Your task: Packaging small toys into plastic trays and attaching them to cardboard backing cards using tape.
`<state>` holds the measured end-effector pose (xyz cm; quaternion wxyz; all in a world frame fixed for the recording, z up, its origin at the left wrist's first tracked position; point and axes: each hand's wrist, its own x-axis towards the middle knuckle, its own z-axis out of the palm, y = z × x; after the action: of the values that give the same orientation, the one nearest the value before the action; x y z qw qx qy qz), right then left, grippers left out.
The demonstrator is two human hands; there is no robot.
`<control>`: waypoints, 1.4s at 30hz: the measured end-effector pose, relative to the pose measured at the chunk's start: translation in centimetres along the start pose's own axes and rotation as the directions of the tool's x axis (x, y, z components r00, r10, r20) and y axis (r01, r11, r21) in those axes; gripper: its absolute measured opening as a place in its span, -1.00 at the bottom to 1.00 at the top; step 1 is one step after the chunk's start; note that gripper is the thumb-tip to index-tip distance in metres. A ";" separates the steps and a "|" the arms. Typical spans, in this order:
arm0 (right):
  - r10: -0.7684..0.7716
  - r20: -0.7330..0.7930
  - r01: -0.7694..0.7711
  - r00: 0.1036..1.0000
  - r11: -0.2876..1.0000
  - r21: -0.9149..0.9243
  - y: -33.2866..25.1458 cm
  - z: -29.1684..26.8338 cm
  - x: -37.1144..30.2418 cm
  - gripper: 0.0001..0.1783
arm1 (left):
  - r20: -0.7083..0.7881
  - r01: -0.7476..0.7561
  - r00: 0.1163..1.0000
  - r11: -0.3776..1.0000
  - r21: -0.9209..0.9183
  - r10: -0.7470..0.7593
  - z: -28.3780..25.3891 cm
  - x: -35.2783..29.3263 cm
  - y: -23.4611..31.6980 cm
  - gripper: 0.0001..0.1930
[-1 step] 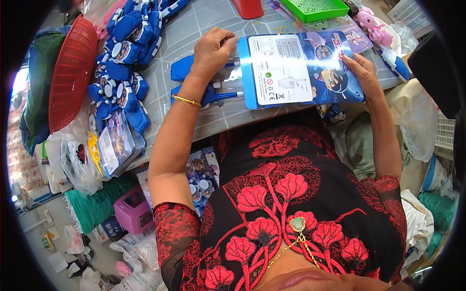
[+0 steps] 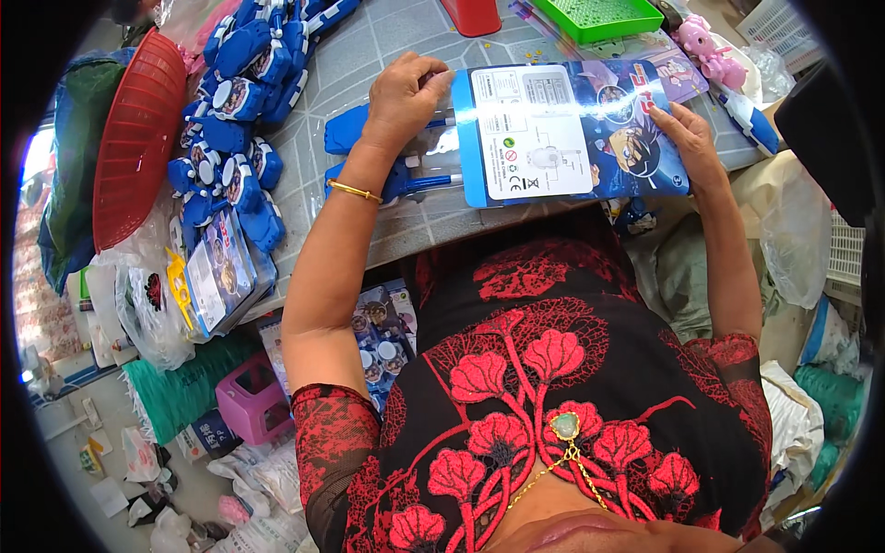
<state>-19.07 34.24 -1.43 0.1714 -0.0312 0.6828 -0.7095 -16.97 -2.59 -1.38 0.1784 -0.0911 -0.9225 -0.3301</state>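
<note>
A printed blue backing card with a white panel lies face up in front of me, at the table's near edge. At its left edge my left hand has its fingers curled in a pinch, apparently on clear plastic by the card's corner. My right hand grips the right edge, thumb on top and the other fingers partly hidden beneath. Under my left wrist, two blue plastic toys with rod-like ends lie in clear plastic packaging, which runs under the card.
Many blue toys are heaped at the table's left, beside a stack of printed cards. A red basket stands beyond them. At the back are a green tray, a red container and a pink toy.
</note>
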 end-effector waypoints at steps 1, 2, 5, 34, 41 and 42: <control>0.010 0.040 -0.011 0.999 1.000 0.023 0.1 -0.1 0.2 -0.76 | 0.014 -0.050 0.999 0.997 0.059 0.049 -0.2 0.0 0.0 -0.79; 0.023 0.034 -0.025 0.999 0.997 0.070 0.2 0.1 0.0 -0.76 | 0.031 -0.099 0.995 0.988 0.118 0.096 -0.6 -0.1 0.0 -0.74; 0.055 0.038 -0.059 0.998 0.993 0.104 0.7 -0.3 -0.2 -0.76 | 0.011 -0.177 0.982 0.904 0.388 0.188 -3.6 -0.7 0.5 -0.63; 0.009 0.225 -0.042 0.974 0.989 0.142 0.6 7.1 3.1 -0.75 | -0.060 0.501 0.808 0.736 -0.455 -0.587 -8.8 -10.1 -3.8 -0.38; 0.097 0.215 -0.139 0.972 0.973 0.186 0.5 6.8 4.0 -0.75 | -0.156 0.413 0.793 0.707 -0.574 -0.589 -8.1 -10.7 -3.9 -0.24; 0.095 0.219 -0.139 0.971 0.971 0.195 0.3 7.0 3.9 -0.75 | -0.159 0.410 0.791 0.705 -0.579 -0.591 -7.9 -10.6 -4.0 -0.24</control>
<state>-20.68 26.45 -2.01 0.2859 -0.0463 0.5834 -0.7588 -6.22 -11.23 -2.12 0.2026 0.1796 -0.7437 -0.6112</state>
